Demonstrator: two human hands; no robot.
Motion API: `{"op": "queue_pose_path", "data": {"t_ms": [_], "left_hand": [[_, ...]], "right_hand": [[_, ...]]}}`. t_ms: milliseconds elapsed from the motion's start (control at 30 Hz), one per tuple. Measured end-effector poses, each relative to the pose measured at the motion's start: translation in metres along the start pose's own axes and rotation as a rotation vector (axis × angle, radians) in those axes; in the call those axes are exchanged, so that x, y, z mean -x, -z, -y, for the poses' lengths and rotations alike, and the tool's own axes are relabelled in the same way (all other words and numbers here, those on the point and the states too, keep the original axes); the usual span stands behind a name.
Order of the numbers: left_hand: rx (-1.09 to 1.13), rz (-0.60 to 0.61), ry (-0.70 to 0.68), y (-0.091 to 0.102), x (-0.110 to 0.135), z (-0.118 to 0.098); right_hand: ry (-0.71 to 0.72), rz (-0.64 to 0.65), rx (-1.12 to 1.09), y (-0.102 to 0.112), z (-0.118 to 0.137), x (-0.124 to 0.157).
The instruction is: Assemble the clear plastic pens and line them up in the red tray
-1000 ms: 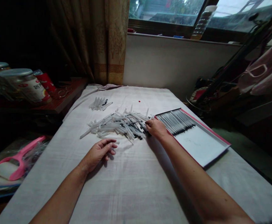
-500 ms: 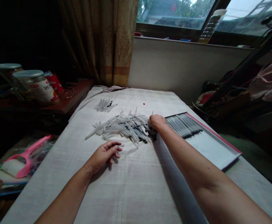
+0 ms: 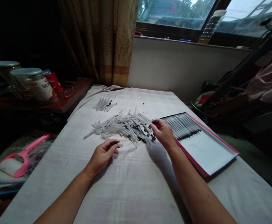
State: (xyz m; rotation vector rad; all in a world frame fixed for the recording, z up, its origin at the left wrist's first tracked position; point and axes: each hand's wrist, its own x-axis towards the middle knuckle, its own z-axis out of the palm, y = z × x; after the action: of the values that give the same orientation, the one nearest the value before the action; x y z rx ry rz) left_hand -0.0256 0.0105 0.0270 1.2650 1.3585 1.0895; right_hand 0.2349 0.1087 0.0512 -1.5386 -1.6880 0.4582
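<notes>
Left hand half-curled, a clear tube end at its fingertips, hold uncertain; right hand, fingers bent close, grip unclear, at the right edge of tangled pen parts, near a red-edged tray. Light, single-piece pinches suit this tangle.

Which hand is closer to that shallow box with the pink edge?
Right. The right hand is at the left side of the box; the left hand is farther off leftward.
</notes>
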Motion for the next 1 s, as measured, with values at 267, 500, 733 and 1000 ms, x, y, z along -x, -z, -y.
{"op": "queue_pose_path", "data": {"t_ms": [267,500,733,1000], "left_hand": [[-0.660,-0.088,-0.576,-0.009,0.008,-0.002],[-0.646,-0.125,-0.466,-0.003,0.002,0.012],[-0.535,-0.122,-0.445,-0.001,0.002,0.012],[-0.345,-0.147,-0.422,0.000,0.001,0.017]], "right_hand": [[0.068,0.446,-0.527,-0.029,0.031,0.059],[0.175,0.412,-0.084,-0.033,0.018,0.006],[0.200,0.463,0.711,-0.036,0.015,-0.040],[0.198,0.361,0.561,-0.017,0.023,-0.028]]}}
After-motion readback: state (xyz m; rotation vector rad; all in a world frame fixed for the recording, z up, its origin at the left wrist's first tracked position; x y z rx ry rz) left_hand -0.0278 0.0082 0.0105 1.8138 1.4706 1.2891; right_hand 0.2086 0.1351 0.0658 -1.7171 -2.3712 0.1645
